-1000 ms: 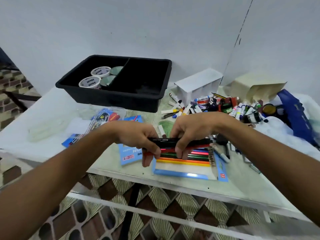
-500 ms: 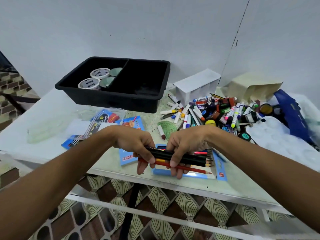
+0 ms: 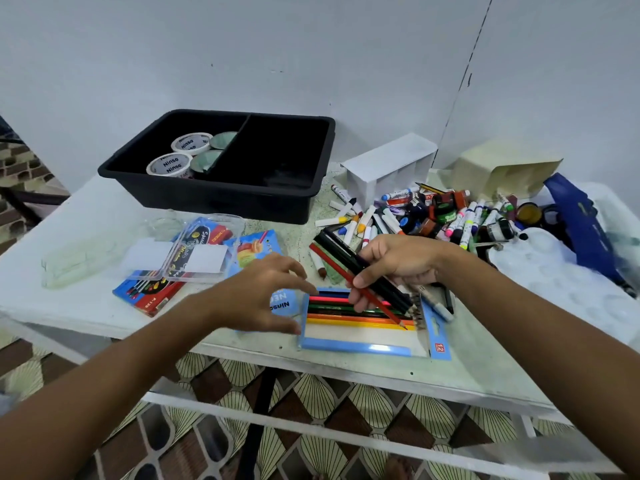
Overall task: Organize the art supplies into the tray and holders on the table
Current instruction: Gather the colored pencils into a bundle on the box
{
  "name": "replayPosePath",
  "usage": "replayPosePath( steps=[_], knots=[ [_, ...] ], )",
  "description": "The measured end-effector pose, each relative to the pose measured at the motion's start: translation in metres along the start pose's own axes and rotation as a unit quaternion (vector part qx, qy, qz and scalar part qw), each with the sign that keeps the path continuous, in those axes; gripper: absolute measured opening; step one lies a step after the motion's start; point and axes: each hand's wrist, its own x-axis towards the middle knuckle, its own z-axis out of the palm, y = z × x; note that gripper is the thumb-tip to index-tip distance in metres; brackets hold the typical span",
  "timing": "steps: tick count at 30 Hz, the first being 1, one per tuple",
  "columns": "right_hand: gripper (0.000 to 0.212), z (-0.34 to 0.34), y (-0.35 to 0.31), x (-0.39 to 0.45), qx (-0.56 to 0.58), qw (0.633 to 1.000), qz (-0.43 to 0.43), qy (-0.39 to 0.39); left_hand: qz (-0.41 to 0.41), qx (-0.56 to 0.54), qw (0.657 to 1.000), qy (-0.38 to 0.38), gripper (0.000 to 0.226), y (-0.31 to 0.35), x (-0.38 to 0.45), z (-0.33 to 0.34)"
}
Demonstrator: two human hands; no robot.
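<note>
Plain pale grey-blue wall (image 3: 311, 46) across frame top; white-framed pale green tabletop (image 3: 467, 368) centre; brown-and-cream fan-patterned tiled floor (image 3: 329, 410) along bottom.

A single view is given, taken from a head-worn wide-angle camera; it is aimed forward and steeply down over the near edge of a pale table (image 3: 86, 306); both forearms are seen entering from the lower corners, the left hand (image 3: 256, 292) and right hand (image 3: 398, 268) being met close to the lens at mid-frame; the black tray (image 3: 214, 199) is placed farther off in the upper left, against a wall filling the top; patterned floor (image 3: 311, 445) is shown along the bottom edge; straight lines are bowed towards the borders; no second view is supplied.
</note>
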Motion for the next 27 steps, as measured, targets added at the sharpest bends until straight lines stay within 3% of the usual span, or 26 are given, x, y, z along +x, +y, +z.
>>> replayPosePath(
  steps=[3, 6, 8, 10, 13, 27],
  knots=[
    [0.013, 0.009, 0.005, 0.004, -0.051, 0.998, 0.032, 0.004, 0.058, 0.092, 0.993, 0.040, 0.057, -0.003, -0.005, 0.026],
    [0.008, 0.021, 0.006, 0.006, -0.191, 0.981, 0.044, 0.007, 0.090, 0.105, 0.983, 0.118, 0.048, -0.007, -0.009, 0.037],
    [0.017, 0.028, 0.006, 0.007, -0.263, 0.963, 0.046, 0.023, 0.099, 0.099, 0.978, 0.152, 0.049, -0.011, -0.011, 0.040],
    [0.025, 0.035, 0.005, 0.008, -0.318, 0.946, 0.057, 0.037, 0.095, 0.087, 0.979, 0.160, 0.050, -0.015, -0.014, 0.043],
    [0.019, 0.044, 0.009, 0.011, -0.409, 0.908, 0.060, 0.065, 0.089, 0.079, 0.980, 0.160, 0.051, -0.019, -0.016, 0.046],
    [0.023, 0.053, 0.017, 0.015, -0.452, 0.885, 0.051, 0.102, 0.086, 0.053, 0.981, 0.167, 0.059, -0.019, -0.016, 0.049]
  ],
)
